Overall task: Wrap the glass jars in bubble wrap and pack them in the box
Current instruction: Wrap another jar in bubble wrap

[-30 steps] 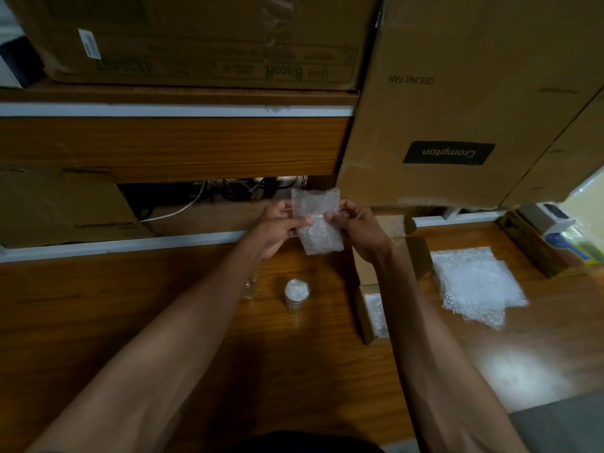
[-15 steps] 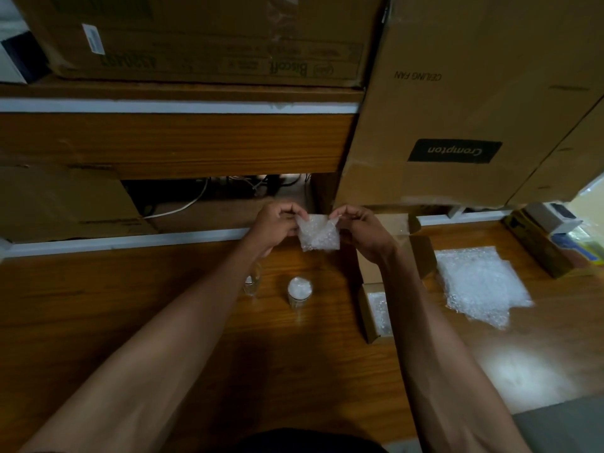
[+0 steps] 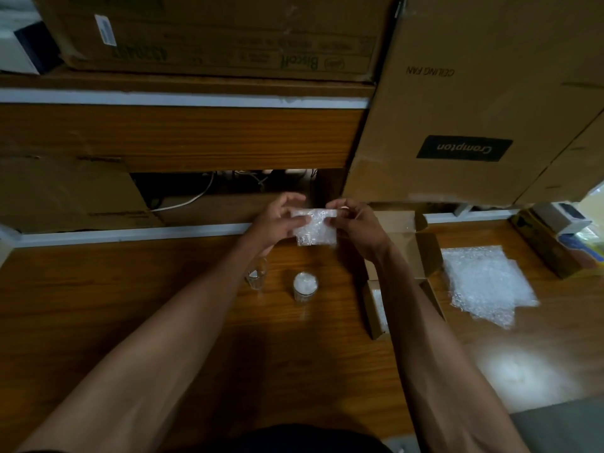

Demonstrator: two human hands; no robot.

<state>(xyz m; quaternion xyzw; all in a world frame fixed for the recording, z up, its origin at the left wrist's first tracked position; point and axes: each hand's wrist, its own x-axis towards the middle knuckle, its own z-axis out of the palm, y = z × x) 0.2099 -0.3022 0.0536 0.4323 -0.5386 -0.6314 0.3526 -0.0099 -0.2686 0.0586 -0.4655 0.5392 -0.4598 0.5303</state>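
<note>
Both hands hold one small piece of bubble wrap (image 3: 313,228) in the air above the wooden table (image 3: 163,305). My left hand (image 3: 277,220) pinches its left edge and my right hand (image 3: 358,227) its right edge. Below them stand two small glass jars: one (image 3: 256,277) partly behind my left wrist, the other (image 3: 305,287) with white stuff inside. A small open cardboard box (image 3: 421,253) lies to the right, partly hidden by my right forearm, with something white inside. A pile of bubble wrap sheets (image 3: 483,282) lies further right.
Large cardboard cartons (image 3: 457,103) and a wooden shelf (image 3: 179,135) stand close behind the table. Cables (image 3: 183,202) run under the shelf. Small packages (image 3: 555,240) sit at the far right edge. A grey surface (image 3: 562,426) shows at the bottom right.
The bubble wrap piece, held up flat a second ago, has been folded down to a smaller shape and shifted slightly lower between my hands.
</note>
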